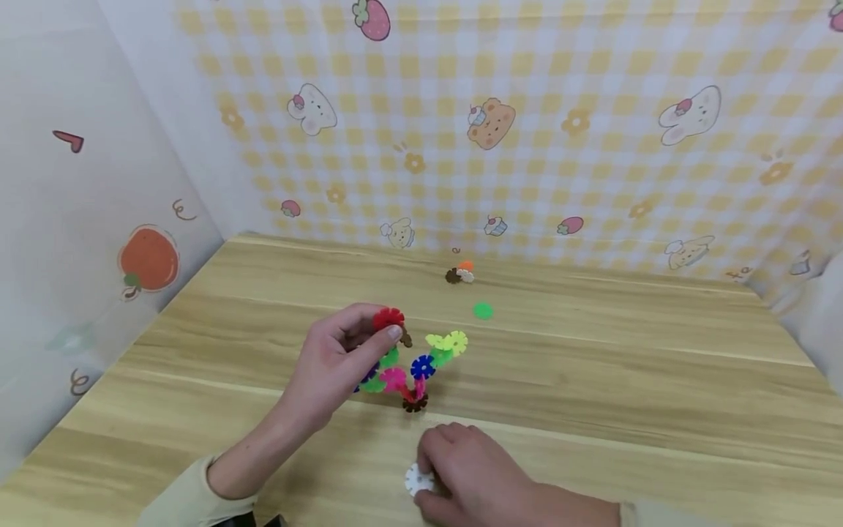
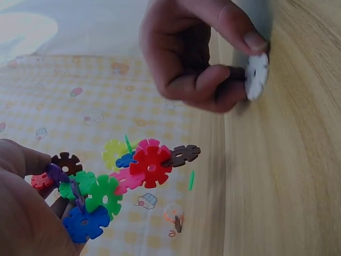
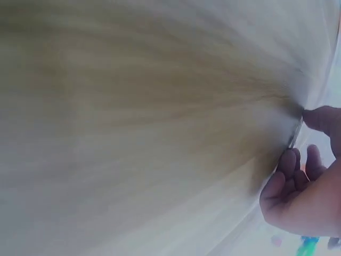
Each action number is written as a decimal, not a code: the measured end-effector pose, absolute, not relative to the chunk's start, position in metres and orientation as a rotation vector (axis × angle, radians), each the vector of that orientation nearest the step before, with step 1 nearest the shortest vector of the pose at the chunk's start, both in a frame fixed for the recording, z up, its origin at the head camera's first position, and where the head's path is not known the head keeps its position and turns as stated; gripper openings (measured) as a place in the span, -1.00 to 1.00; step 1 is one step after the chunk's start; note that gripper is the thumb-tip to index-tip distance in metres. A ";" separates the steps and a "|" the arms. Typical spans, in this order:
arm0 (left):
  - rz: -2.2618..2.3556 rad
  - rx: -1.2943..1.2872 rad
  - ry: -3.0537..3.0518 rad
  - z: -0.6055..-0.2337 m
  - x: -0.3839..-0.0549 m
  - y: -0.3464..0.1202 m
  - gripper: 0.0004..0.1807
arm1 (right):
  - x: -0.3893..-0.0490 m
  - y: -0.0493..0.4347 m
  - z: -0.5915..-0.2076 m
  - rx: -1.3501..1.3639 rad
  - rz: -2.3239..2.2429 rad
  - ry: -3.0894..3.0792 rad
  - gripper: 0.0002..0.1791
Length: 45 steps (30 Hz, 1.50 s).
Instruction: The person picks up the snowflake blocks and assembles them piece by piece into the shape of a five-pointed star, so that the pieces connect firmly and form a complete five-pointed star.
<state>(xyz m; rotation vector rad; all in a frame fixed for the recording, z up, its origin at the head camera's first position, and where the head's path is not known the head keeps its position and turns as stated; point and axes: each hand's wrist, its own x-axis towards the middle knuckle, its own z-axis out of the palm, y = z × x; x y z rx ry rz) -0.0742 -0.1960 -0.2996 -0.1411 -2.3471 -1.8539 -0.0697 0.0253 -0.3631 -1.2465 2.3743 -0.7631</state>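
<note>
My left hand (image 1: 332, 359) holds a linked chain of colourful notched plastic snowflake discs (image 1: 394, 378) by its red disc (image 1: 388, 318), above the table. The chain joins red, brown, green, blue, purple, pink and yellow discs and bends into a V, with a dark brown disc (image 1: 415, 402) at the bottom. Part of it hides behind my left fingers. Nearer to me, my right hand (image 1: 477, 468) pinches a white snowflake disc (image 1: 418, 480) between thumb and fingers, at the tabletop. In the left wrist view this white disc (image 2: 257, 77) stands on edge, apart from the chain.
A loose green disc (image 1: 483, 311) lies on the wooden table (image 1: 626, 380) beyond the chain. Farther back, a brown disc (image 1: 453, 276), a white disc (image 1: 466, 276) and an orange disc (image 1: 466, 265) lie together. A checked cloth (image 1: 421, 88) hangs behind the table.
</note>
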 end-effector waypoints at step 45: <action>-2.315 -0.522 -2.243 -0.306 -0.066 -0.178 -0.75 | -0.084 0.078 -0.295 -0.868 -1.843 2.396 -0.82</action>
